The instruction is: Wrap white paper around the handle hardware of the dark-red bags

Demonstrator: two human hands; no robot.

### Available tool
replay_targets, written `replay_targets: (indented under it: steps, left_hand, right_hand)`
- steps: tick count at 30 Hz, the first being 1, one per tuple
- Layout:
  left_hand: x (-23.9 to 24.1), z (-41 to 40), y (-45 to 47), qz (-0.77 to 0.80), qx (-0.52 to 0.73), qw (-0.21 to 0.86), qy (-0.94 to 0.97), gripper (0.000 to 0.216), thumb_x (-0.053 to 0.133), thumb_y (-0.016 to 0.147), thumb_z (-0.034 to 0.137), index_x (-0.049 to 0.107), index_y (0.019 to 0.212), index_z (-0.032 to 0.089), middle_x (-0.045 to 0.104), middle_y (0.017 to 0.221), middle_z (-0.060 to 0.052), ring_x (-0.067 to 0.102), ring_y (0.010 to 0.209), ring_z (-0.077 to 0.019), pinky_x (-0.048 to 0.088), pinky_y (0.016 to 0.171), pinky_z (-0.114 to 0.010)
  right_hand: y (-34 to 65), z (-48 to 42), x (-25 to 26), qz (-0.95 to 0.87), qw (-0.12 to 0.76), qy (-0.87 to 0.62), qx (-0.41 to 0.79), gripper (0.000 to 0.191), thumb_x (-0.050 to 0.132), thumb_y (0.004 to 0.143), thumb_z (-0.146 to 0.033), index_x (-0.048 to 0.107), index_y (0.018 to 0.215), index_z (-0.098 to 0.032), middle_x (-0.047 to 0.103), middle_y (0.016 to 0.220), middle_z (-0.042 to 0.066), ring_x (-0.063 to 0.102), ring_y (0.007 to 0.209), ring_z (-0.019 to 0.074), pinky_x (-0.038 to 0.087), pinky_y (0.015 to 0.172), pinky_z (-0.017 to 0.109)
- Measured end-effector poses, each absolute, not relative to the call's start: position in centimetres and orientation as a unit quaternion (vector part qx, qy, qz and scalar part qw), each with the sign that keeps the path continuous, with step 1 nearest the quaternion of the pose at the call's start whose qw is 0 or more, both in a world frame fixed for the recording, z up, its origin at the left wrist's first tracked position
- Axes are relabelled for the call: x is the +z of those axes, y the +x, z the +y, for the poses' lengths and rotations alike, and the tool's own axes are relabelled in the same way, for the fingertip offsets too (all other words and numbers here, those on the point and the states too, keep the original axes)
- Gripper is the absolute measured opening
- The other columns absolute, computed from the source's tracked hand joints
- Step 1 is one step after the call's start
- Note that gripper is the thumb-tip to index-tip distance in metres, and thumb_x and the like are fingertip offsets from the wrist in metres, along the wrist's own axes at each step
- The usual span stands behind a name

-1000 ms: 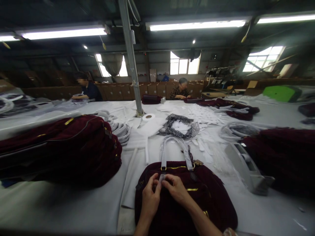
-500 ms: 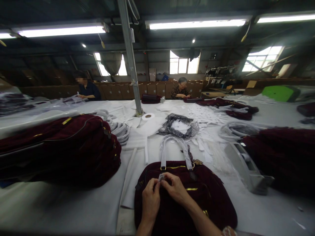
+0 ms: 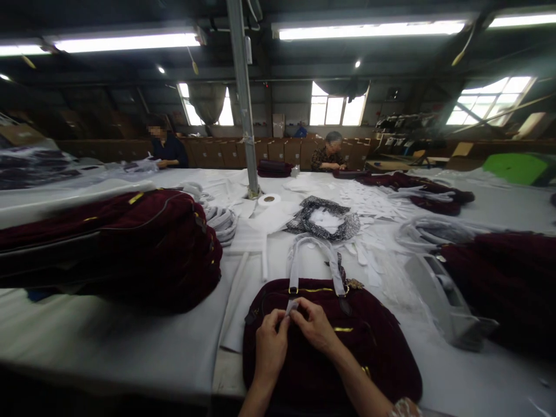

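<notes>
A dark red handbag (image 3: 391,353) lies on the white table before me, its two-ended handle (image 3: 299,249) wrapped in pale material and standing up at the far side. Near the base of the handle's left end, my left hand (image 3: 271,347) and my right hand (image 3: 315,324) meet over the bag. Their fingertips pinch a small whitish strip (image 3: 291,307) between them; whether it is paper or foam I cannot tell. Gold zips show on the bag, and a charm (image 3: 355,284) hangs by the handle's right end. The bag's near part is partly hidden by my forearms.
Stacked dark red bags (image 3: 174,255) stand on the left, more bags (image 3: 512,278) on the right beside a grey tape dispenser (image 3: 452,307). Beyond are a patterned black-and-white bag (image 3: 304,217), a white roll (image 3: 269,200) and a metal post (image 3: 247,116). Two people work across the table.
The view has shifted, so the scene sits slightly right and higher. Both hands still pinch the whitish strip, more of which now shows above the fingertips.
</notes>
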State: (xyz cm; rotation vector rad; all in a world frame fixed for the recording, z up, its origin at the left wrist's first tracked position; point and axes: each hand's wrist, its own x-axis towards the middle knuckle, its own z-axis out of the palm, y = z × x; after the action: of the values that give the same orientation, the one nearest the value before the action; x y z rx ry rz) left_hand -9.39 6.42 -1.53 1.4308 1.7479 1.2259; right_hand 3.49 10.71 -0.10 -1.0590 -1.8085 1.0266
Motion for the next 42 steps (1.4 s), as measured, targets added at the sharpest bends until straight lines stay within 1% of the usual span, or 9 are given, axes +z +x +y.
replay_targets:
  steps: [5,13,19,23,27,32,37,40,42]
  left_hand:
    - [-1.9,6.4,-9.2,0.657,0.465,0.265,0.531,0.019,0.049,0.081,0.033,0.064,0.081,0.022,0.067,0.084,-0.005,0.062,0.079,-0.0197,0.045,0.074,-0.03]
    - [-1.5,6.1,-9.2,0.647,0.468,0.284,0.531,0.019,0.051,0.08,0.034,0.062,0.086,0.02,0.065,0.088,-0.005,0.062,0.083,-0.0188,0.046,0.076,-0.031]
    - [-1.6,6.0,-9.0,0.636,0.495,0.297,0.512,0.013,0.051,0.081,0.031,0.059,0.078,0.02,0.065,0.077,-0.002,0.061,0.075,-0.0162,0.047,0.07,-0.028]
    - [-2.0,5.7,-8.6,0.63,0.498,0.213,0.556,0.014,0.049,0.081,0.02,0.062,0.075,0.02,0.063,0.075,-0.002,0.059,0.075,-0.0157,0.048,0.073,-0.03]
    - [-2.6,5.1,-8.3,0.567,0.442,0.099,0.688,0.028,0.04,0.084,0.01,0.064,0.092,0.02,0.064,0.083,-0.005,0.054,0.086,-0.0185,0.048,0.081,-0.036]
    - [-2.9,4.6,-8.2,0.566,0.349,0.015,0.747,0.036,0.04,0.08,0.004,0.06,0.108,0.013,0.063,0.095,-0.01,0.05,0.097,-0.024,0.04,0.094,-0.049]
    - [-2.3,4.6,-8.5,0.575,0.39,0.099,0.712,0.028,0.042,0.082,0.012,0.061,0.102,0.018,0.065,0.095,-0.006,0.055,0.097,-0.0216,0.038,0.097,-0.046]
    - [-1.9,5.0,-9.0,0.609,0.454,0.222,0.612,0.023,0.044,0.085,0.025,0.057,0.103,0.02,0.067,0.09,-0.004,0.061,0.087,-0.018,0.046,0.087,-0.037]
    - [-1.8,5.3,-9.2,0.626,0.467,0.254,0.57,0.024,0.045,0.085,0.03,0.056,0.104,0.021,0.067,0.093,-0.005,0.061,0.088,-0.0184,0.048,0.082,-0.034]
  right_hand:
    - [3.2,10.9,-0.3,-0.709,0.391,-0.432,0.397,0.013,0.05,0.078,-0.024,0.06,0.08,-0.017,0.057,0.066,-0.002,0.049,0.059,0.0119,0.036,0.055,0.021]
    - [3.4,11.1,-0.7,-0.702,0.389,-0.435,0.408,0.013,0.048,0.077,-0.022,0.06,0.075,-0.016,0.058,0.067,-0.002,0.05,0.061,0.0125,0.038,0.058,0.021]
    - [3.3,11.3,-1.1,-0.689,0.388,-0.446,0.419,0.013,0.049,0.075,-0.021,0.06,0.075,-0.016,0.057,0.064,-0.002,0.05,0.058,0.0116,0.038,0.055,0.021]
    - [3.2,11.6,-1.8,-0.632,0.376,-0.467,0.491,0.014,0.05,0.072,-0.024,0.06,0.072,-0.015,0.052,0.053,-0.004,0.044,0.046,0.0087,0.036,0.045,0.019]
    - [3.2,11.9,-2.3,-0.567,0.364,-0.49,0.553,0.018,0.051,0.069,-0.029,0.058,0.074,-0.014,0.047,0.046,-0.006,0.038,0.036,0.0072,0.031,0.035,0.018]
    - [3.4,12.0,-2.4,-0.564,0.365,-0.469,0.574,0.023,0.049,0.071,-0.033,0.06,0.076,-0.013,0.053,0.052,-0.003,0.045,0.041,0.0088,0.038,0.039,0.019]
    - [3.4,11.7,-2.5,-0.622,0.387,-0.469,0.493,0.029,0.057,0.074,-0.042,0.062,0.075,-0.014,0.055,0.056,-0.002,0.047,0.047,0.009,0.039,0.043,0.019]
    - [3.6,11.5,-2.4,-0.593,0.382,-0.458,0.541,0.035,0.056,0.075,-0.048,0.061,0.078,-0.013,0.053,0.053,-0.003,0.045,0.042,0.0084,0.038,0.039,0.019]
    - [3.8,11.4,-2.3,-0.576,0.395,-0.441,0.563,0.037,0.058,0.074,-0.05,0.062,0.079,-0.013,0.055,0.054,-0.002,0.047,0.044,0.0083,0.04,0.04,0.018]
